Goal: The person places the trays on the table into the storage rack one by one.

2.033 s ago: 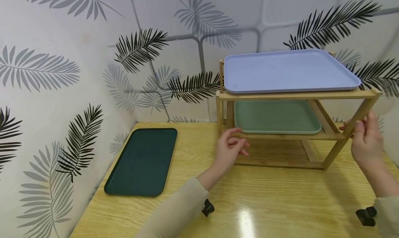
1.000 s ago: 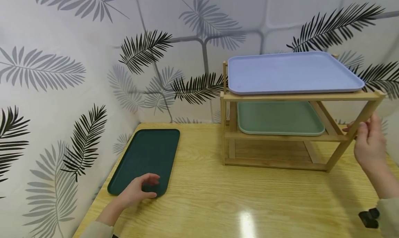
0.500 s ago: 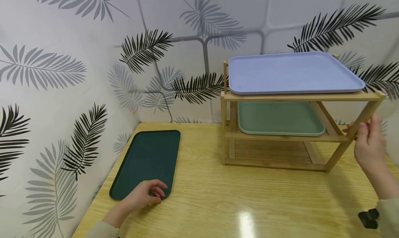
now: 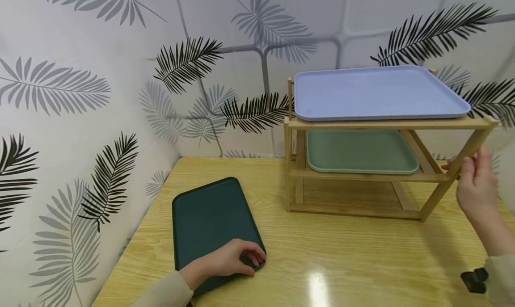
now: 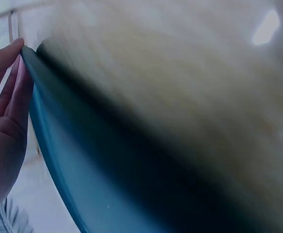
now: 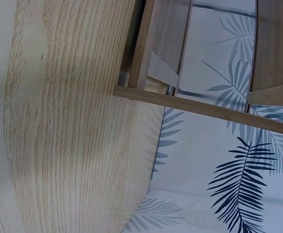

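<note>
My left hand (image 4: 231, 258) pinches the near right corner of a dark green tray (image 4: 211, 213). In the left wrist view the thumb and fingers meet at the rim of that tray (image 5: 102, 170), which looks tilted above the table. On the right, my right hand (image 4: 479, 182) holds the slanted right post of a wooden three-tier rack (image 4: 370, 177); some fingers are behind the post. A lavender tray (image 4: 378, 92) lies on the rack's top tier and a light green tray (image 4: 360, 150) on the middle one. Only a sliver of the right hand shows in the right wrist view.
The rack stands on a light wood table (image 4: 322, 249) near the back. A wall with a leaf pattern (image 4: 257, 74) rises behind the table and along its left side. The rack's bottom tier (image 4: 348, 197) holds no tray.
My left hand went from the rack to the dark green tray and took its corner. That tray has turned and shifted right and nearer. The right hand stays on the rack post.
</note>
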Demonstrator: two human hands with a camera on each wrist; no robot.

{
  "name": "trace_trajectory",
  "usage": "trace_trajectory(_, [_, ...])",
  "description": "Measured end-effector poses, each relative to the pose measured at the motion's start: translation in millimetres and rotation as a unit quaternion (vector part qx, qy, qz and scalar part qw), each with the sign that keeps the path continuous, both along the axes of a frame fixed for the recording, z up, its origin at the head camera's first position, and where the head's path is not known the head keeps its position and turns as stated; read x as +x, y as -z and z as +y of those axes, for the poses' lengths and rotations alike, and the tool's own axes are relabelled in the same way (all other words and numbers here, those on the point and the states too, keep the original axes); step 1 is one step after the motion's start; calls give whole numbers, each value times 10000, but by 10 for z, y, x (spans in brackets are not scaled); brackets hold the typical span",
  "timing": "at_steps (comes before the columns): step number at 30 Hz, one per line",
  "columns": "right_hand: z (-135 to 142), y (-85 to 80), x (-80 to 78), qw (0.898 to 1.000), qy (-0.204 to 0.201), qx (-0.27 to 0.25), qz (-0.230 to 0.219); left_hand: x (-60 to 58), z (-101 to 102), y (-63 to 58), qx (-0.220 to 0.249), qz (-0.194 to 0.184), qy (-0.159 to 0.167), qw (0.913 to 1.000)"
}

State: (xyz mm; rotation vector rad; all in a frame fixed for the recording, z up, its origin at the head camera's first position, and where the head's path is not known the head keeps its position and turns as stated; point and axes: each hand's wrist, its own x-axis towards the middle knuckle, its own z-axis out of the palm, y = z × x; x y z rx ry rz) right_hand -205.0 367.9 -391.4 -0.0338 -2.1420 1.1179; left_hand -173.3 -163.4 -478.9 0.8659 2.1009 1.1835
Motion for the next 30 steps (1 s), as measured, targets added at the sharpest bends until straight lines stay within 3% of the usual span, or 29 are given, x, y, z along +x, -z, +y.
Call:
trace_trajectory(8, [4,-4,1,10000,23,30,18,-104,448,25,0,209,523,9984])
trace_trajectory(14, [4,0,0,10000,-40,21,60,-235,450,-90,-191,339,372,9985])
trace_trajectory(17, [6,-4,4,9999,-45,21,117,-444,277,-170,-297,936,-11,9952])
trace_trajectory(19, [8,-8,4,9998,-39,2,193,-628,107,-213,-413,1434,-465,9877])
trace_trajectory(22, [11,-12,3,9996,-5,-16,273,-907,-180,-240,-642,2012,-1290,9689])
trace_trajectory(25, [15,-9,3,9997,-6,-26,243,-1129,-441,-229,-886,2305,-2070,9467])
trace_trajectory(27, [13,-8,3,9998,9,-25,195,-1239,-581,-201,-1083,2436,-2422,9329])
trace_trajectory(30, [4,-8,1,9999,31,-49,144,-1342,-730,-156,-1359,2565,-2646,9196])
